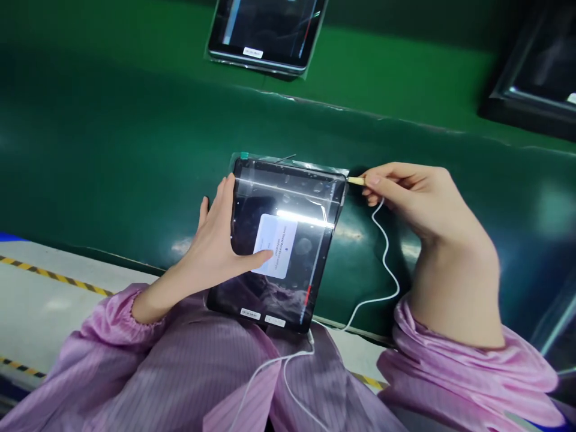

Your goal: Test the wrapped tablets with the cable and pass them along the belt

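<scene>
The person is sitting at a green worktop (pixel 112 150), and a tablet (pixel 288 240) in a clear plastic wrap is lying in the middle of the frame, its far end leaning on the worktop's edge and its near end resting over the lap.

The left hand (pixel 216 240) is gripping the tablet's left edge, with the fingers (pixel 221 195) curling behind it. The thumb (pixel 258 259) is pressing on the lit screen at a pale dialog box (pixel 275 246).

The right hand (pixel 418 198), at centre right, is pinching a small tan tip (pixel 356 180) between closed thumb and forefinger. It is holding the tip right against the tablet's upper right corner. A white cable (pixel 386 258) is looping down from this hand to the tablet's near edge and on over the pink sleeves (pixel 135 312). Whether the tip is the cable's own end cannot be told.

By the look of it, the step in hand is working the tip at that corner while the thumb is answering the on-screen prompt. A further move there would call for a steady left-hand grip, fine aim at the thin edge, and slack in the cable.

Two more tablets are lying further back, one at the top centre (pixel 265 30) and one at the upper right (pixel 535 66).
</scene>
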### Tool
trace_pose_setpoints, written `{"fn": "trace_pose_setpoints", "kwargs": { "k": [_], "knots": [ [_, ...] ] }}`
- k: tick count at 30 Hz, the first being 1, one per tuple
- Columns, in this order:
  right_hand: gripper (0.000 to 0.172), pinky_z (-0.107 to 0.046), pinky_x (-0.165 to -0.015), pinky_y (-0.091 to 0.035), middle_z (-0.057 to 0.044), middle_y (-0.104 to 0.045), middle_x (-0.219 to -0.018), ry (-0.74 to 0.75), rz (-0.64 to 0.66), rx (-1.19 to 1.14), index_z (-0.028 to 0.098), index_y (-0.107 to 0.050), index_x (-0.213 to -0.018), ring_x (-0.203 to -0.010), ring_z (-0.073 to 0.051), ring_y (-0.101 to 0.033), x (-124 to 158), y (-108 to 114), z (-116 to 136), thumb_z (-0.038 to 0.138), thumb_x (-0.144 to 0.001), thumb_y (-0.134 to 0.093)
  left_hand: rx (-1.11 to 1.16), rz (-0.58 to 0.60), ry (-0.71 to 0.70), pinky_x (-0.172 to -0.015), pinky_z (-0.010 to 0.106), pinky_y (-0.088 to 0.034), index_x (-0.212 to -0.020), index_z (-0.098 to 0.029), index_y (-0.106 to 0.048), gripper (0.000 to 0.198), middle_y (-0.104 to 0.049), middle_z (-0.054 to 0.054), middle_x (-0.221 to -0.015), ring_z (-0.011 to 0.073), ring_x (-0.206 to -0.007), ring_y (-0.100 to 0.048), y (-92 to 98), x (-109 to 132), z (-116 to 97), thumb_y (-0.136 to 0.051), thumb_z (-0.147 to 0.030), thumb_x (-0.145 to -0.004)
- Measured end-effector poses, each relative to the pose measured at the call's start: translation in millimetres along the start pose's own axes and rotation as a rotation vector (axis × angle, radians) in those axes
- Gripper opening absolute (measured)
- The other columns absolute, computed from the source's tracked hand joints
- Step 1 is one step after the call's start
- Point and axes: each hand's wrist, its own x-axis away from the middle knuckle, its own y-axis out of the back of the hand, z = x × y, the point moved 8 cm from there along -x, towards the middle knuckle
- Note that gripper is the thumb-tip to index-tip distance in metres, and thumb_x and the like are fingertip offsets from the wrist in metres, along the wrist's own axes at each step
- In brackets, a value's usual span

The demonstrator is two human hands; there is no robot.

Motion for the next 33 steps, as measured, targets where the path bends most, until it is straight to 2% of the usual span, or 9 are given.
{"fn": "trace_pose_setpoints", "kwargs": {
  "k": [5,12,24,30,33],
  "knots": [
    [0.023,-0.03,-0.062,-0.04,-0.002,-0.067,-0.069,0.026,0.009,0.005,0.016,-0.078,-0.082,-0.061,-0.01,-0.056,0.7,0.3,-2.0,0.038,-0.083,-0.082,-0.058,-0.028,0.06,-0.125,0.074,-0.007,-0.162,-0.029,0.02,0.132,-0.006,0.021,-0.175,0.0441,-0.161,-0.005,-5.9,-3.9,-5.9,-0.079,-0.06,-0.08],
    [0.041,-0.027,-0.061,-0.042,-0.001,-0.065,-0.068,0.015,0.012,0.018,0.019,-0.078,-0.082,-0.061,-0.011,-0.056,-0.2,-1.9,-0.7,0.059,-0.073,-0.086,-0.067,0.033,0.108,-0.127,0.071,-0.004,-0.158,-0.034,0.029,0.139,0.001,0.016,-0.176,0.0408,-0.162,0.0,-7.4,-7.6,-6.1,-0.081,-0.059,-0.077],
    [0.029,-0.028,-0.062,-0.043,-0.001,-0.065,-0.068,0.053,0.022,0.045,0.018,-0.077,-0.085,-0.062,-0.01,-0.057,-0.2,-0.8,-0.1,0.047,-0.083,-0.082,-0.058,0.032,0.073,-0.124,0.075,-0.001,-0.157,-0.036,0.031,0.137,0.005,0.016,-0.176,0.0407,-0.162,0.002,-8.9,-8.6,-5.1,-0.079,-0.062,-0.08],
    [0.014,-0.029,-0.062,-0.041,-0.001,-0.065,-0.068,0.035,0.01,0.063,0.015,-0.076,-0.086,-0.062,-0.009,-0.056,1.2,-0.1,0.2,0.029,-0.09,-0.074,-0.035,0.021,0.058,-0.126,0.074,-0.003,-0.158,-0.036,0.03,0.135,0.003,0.015,-0.176,0.0415,-0.161,0.005,-8.4,-5.7,-7.6,-0.078,-0.061,-0.081],
    [0.017,-0.029,-0.061,-0.04,-0.001,-0.064,-0.068,0.033,0.005,0.054,0.016,-0.076,-0.085,-0.061,-0.009,-0.055,2.1,-0.2,0.8,0.033,-0.087,-0.075,-0.026,-0.012,0.046,-0.127,0.071,-0.004,-0.161,-0.034,0.023,0.13,-0.001,0.014,-0.176,0.0419,-0.161,0.003,-6.4,-4.5,-5.2,-0.077,-0.061,-0.082]
  ]
}}
